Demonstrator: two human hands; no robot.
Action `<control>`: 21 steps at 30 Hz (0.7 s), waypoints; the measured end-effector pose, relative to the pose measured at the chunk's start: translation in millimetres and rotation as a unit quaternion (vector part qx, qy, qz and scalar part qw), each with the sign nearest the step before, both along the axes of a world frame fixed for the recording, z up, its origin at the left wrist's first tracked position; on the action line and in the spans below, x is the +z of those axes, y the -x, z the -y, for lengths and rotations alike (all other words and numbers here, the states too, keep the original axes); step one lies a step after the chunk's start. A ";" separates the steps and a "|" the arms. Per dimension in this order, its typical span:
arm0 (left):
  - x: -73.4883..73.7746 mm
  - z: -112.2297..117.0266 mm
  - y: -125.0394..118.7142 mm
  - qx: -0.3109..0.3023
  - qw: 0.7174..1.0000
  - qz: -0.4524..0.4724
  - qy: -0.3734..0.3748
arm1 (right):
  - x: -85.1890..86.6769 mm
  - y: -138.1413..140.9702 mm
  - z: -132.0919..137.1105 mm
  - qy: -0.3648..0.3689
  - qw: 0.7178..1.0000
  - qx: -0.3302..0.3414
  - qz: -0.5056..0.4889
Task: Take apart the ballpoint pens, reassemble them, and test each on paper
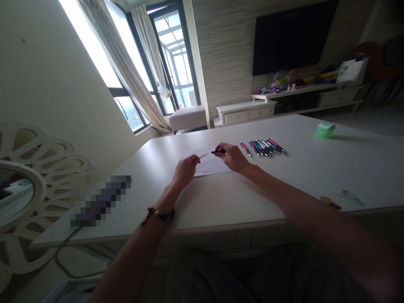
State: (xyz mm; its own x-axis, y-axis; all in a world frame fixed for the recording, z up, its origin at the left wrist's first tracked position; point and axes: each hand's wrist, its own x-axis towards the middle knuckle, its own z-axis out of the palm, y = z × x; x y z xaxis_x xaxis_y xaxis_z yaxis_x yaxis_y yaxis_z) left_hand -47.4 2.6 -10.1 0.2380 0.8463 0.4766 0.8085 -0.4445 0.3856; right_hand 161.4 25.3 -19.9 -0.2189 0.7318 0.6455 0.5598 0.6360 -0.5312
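Note:
Both my hands hover over a white sheet of paper (211, 165) on the white table (246, 198). My left hand (186, 169) is closed in a pinch on a thin dark refill (203, 155) that points toward my right hand. My right hand (232, 156) is closed on a short dark pen part (218, 151). The two parts are a small gap apart. A row of several pens (263, 147) with pink, green and dark barrels lies just right of my right hand. A beaded bracelet (159, 214) sits on my left wrist.
A green and white box (325, 129) stands at the table's far right. A small sticker (329, 202) and a dark smudge (352, 196) lie near the front right edge. A blurred-out object (100, 200) with a cable rests at the left. A round mirror (15, 193) stands beyond the left edge.

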 end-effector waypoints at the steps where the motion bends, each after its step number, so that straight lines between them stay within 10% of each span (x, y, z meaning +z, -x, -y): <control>1: -0.3 0.2 -0.2 -0.006 1.000 0.000 -0.001 | 0.0 0.8 0.6 0.000 1.000 0.001 0.003; 21: 0.1 6.3 -7.7 -0.122 0.992 -0.018 0.011 | -2.4 19.0 16.5 0.087 0.989 0.110 -0.054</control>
State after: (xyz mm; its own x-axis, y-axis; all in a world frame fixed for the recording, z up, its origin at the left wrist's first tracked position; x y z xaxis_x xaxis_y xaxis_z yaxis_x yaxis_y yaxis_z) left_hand -39.7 -3.6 -10.0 0.4536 0.7718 0.4456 0.6914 -0.6202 0.3705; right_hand 142.4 8.8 -22.3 -0.3208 0.7759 0.5433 0.3520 0.6302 -0.6921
